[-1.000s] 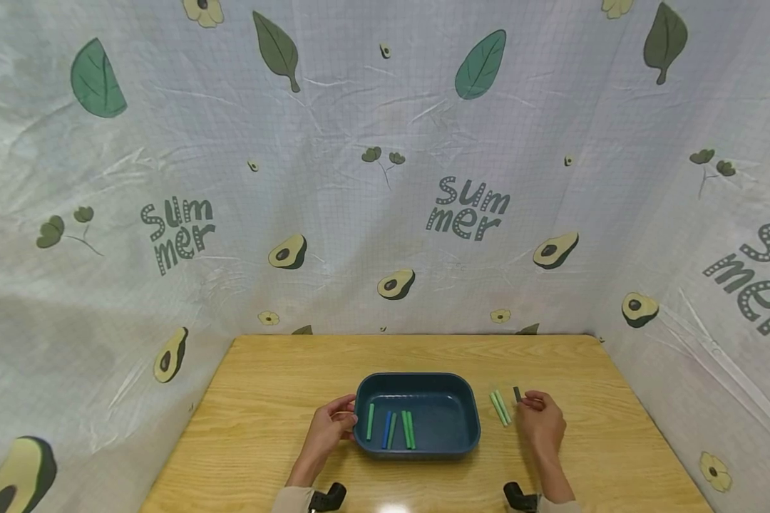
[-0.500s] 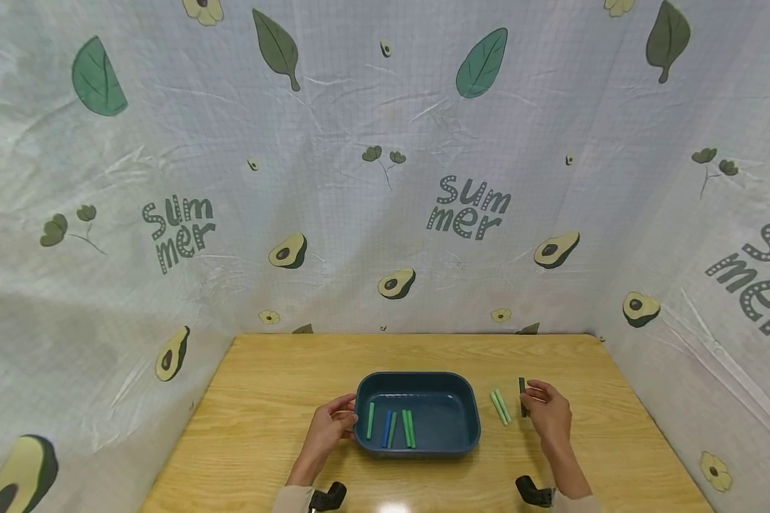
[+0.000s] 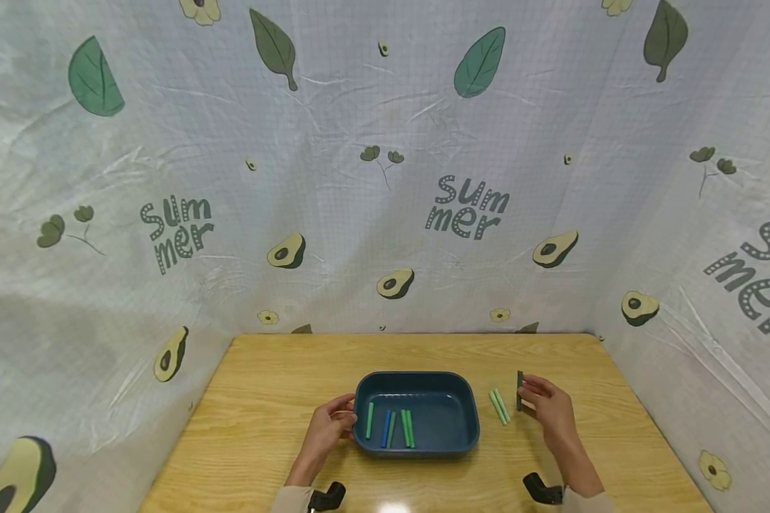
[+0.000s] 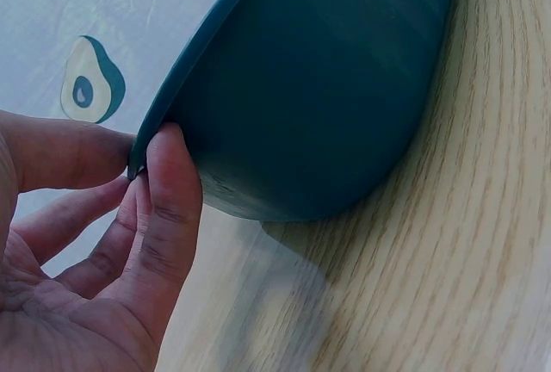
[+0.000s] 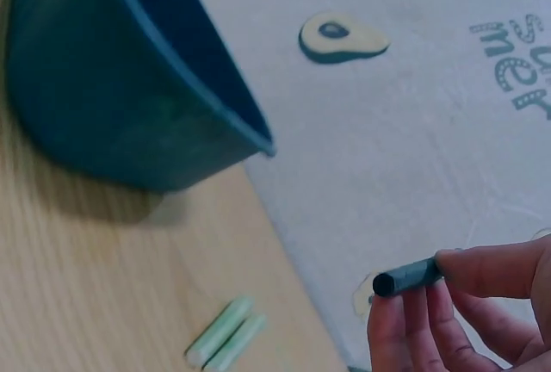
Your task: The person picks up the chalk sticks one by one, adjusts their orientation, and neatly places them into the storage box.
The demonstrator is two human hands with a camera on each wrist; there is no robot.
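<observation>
My left hand (image 3: 324,427) grips the left rim of a dark teal rectangular tub (image 3: 445,424); in the left wrist view, thumb and finger pinch the edge of its wall (image 4: 310,96). To the right, my right hand (image 3: 548,410) holds a slim dark green stick (image 5: 409,277) between thumb and fingertips, raised off the table. Two pale green sticks (image 3: 499,406) lie side by side on the wood, between tub and right hand. In the tub's left half lie a green stick (image 3: 369,420), a blue stick (image 3: 386,429), a darker green one (image 3: 391,429) and a green pair (image 3: 408,429).
The wooden table (image 3: 276,377) runs back to a pale printed curtain (image 3: 334,214), which also hangs along both sides. Wrist cameras (image 3: 542,490) sit on both forearms.
My right hand has lifted the dark green stick off the table and shifted slightly right and back; the stick now stands nearly upright in the head view. My left hand and the tub stay put.
</observation>
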